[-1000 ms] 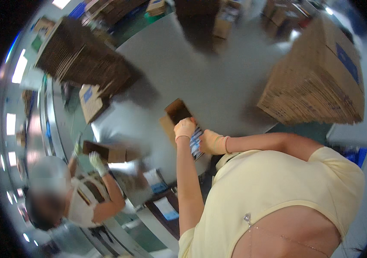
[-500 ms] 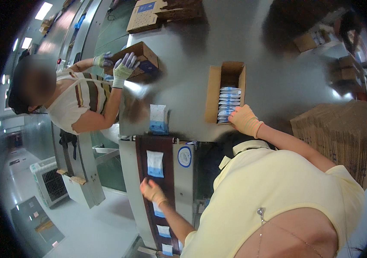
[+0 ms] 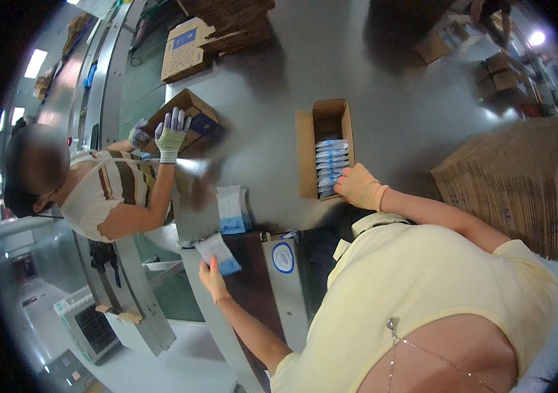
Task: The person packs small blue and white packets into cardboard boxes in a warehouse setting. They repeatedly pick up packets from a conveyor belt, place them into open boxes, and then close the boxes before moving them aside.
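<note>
My left hand (image 3: 213,279) grips a white-and-blue packet (image 3: 217,253) by its near edge, above the end of the dark conveyor belt (image 3: 253,271). The packet is tilted, and the thumb shows on it. Just beyond lie overlapping packets (image 3: 231,208) on the metal table. My gloved right hand (image 3: 361,188) is at the near right corner of an open cardboard box (image 3: 306,148). Its bent fingers reach over the edge onto the near end of a row of packets (image 3: 331,161) standing in the box; the fingertips are partly hidden.
A co-worker at the left handles another cardboard box (image 3: 205,122) with gloved hands. A stack of flat cartons (image 3: 508,187) stands at the right. More flattened cartons (image 3: 187,52) lie at the far left of the metal table (image 3: 259,124). A white fan-like unit (image 3: 89,324) is on the floor.
My left hand has moved forward along the belt and now holds a packet. More packets overlap at the belt's end. My right hand stays at the box; the whole view has shifted slightly.
</note>
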Available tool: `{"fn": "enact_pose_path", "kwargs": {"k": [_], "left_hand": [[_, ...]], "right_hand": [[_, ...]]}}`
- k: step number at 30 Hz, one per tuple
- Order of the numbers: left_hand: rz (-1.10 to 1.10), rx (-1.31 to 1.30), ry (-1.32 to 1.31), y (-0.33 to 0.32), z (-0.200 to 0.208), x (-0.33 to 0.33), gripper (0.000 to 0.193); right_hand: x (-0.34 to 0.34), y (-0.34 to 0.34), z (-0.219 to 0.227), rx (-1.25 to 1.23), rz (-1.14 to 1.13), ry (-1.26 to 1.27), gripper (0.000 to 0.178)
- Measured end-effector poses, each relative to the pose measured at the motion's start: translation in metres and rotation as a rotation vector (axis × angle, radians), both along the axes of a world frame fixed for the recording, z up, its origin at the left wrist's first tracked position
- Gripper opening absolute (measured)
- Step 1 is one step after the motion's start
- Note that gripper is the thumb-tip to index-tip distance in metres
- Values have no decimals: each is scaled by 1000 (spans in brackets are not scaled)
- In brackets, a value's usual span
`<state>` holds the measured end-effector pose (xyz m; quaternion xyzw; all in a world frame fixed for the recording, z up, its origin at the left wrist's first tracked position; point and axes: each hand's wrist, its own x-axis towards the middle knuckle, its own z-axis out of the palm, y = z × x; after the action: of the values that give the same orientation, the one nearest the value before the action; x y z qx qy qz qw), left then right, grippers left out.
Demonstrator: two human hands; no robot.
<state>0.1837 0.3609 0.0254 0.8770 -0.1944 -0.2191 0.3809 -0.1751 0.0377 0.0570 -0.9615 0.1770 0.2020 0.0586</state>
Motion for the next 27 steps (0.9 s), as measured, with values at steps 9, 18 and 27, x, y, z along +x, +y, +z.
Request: {"fn": "enact_pose_path", "kwargs": {"k": [9,18,27], "left_hand": [[-284,127,455,-130,-103,64,55],[-901,279,-839,-278,-71,-135,19],[-656,114,-306,-299,3,-108,51]], "right_hand": [[5,1,12,31,-3,-2,11],[-7,-2,11,3,35,10,11],[-12,0,3,-39,27,-66,15]]}}
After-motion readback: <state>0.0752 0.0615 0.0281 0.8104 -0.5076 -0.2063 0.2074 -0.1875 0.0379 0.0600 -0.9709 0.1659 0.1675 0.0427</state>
